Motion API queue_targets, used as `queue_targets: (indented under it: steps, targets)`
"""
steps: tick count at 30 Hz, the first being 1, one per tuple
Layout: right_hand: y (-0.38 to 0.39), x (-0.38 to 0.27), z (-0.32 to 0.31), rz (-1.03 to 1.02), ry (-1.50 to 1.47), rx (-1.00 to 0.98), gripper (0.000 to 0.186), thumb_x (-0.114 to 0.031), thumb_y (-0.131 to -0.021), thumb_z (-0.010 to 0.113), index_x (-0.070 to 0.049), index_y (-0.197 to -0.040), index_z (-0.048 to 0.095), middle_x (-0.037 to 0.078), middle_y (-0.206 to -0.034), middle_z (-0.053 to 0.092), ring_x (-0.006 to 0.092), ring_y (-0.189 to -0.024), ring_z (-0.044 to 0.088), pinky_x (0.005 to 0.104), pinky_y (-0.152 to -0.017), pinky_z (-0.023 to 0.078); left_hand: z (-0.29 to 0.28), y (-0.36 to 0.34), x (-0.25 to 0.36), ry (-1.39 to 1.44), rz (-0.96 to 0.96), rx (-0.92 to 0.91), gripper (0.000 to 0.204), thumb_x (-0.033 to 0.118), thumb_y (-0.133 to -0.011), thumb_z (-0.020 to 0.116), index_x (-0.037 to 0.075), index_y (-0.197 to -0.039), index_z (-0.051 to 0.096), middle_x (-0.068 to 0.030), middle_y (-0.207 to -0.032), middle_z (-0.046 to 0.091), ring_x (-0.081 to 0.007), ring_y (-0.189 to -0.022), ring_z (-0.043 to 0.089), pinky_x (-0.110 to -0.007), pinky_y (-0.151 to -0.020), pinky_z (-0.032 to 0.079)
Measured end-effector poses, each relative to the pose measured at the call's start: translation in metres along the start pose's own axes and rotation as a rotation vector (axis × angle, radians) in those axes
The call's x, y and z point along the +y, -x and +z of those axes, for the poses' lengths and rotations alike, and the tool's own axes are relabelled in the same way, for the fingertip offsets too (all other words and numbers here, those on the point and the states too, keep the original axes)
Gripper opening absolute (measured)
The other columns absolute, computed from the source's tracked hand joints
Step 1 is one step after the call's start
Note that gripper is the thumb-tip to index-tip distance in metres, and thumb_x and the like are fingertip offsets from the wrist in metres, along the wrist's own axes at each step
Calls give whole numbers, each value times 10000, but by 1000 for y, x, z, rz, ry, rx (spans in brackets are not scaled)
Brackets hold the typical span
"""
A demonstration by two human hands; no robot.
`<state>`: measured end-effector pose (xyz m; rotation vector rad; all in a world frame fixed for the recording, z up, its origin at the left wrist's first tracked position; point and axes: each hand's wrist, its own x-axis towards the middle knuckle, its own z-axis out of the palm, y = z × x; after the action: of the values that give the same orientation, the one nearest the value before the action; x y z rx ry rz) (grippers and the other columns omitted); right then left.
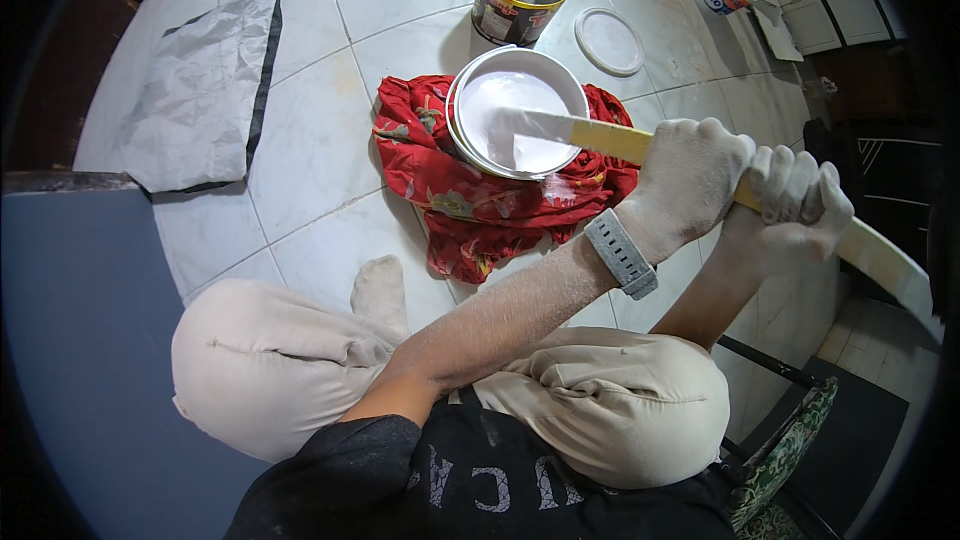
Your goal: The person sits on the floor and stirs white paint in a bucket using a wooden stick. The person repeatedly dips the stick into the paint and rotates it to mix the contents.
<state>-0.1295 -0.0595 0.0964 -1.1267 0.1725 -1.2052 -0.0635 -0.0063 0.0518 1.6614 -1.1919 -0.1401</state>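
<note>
L hand: fist clenched rd flat stick
R hand: same, adj. R
Stick tip: in wht paint, fwd-L of L hand
Bucket rim: under stick
Tile floor: far L of hands

Bright light; dark, perhaps blurry edges

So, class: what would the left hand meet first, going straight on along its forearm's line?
The way looks free at first over the tiled floor, though the left hand might brush the right hand close beside it; depth is unclear.
</note>
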Motion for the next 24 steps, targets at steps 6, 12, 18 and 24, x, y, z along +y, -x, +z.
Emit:
queue_targets:
  steps: [6,12,18,24]
  targets:
    - [8,3,13,-80,171,118,319,-208,-858,465,-188,-598,280,-48,-521,259,68,-449,241,239,-470,264,5,-6,-10,122,130,175,45,148,-760,663,108,-743,650,-111,-707,667,-309,-694,670,-404,-682,513]
    - [7,45,5,-70,237,55,303,-51,-871,434,-130,-614,294,-41,-551,252,55,-454,227,269,-428,203,14,-2,-42,99,-20,79,63,170,-743,687,108,-752,684,-108,-760,692,-313,-751,686,-419,-717,535]
    - [6,55,6,107,198,156,369,-59,-876,481,-130,-572,284,-41,-514,225,81,-435,217,281,-443,224,22,4,-60,51,-118,24,83,127,-740,700,46,-749,686,-188,-738,670,-365,-778,680,-442,-716,550]
    - [1,61,-6,301,53,263,380,-130,-881,499,-149,-573,278,-31,-507,201,95,-442,217,287,-455,219,22,8,-60,-14,-250,-91,141,148,-734,707,13,-767,681,-215,-753,670,-377,-783,680,-447,-735,551]
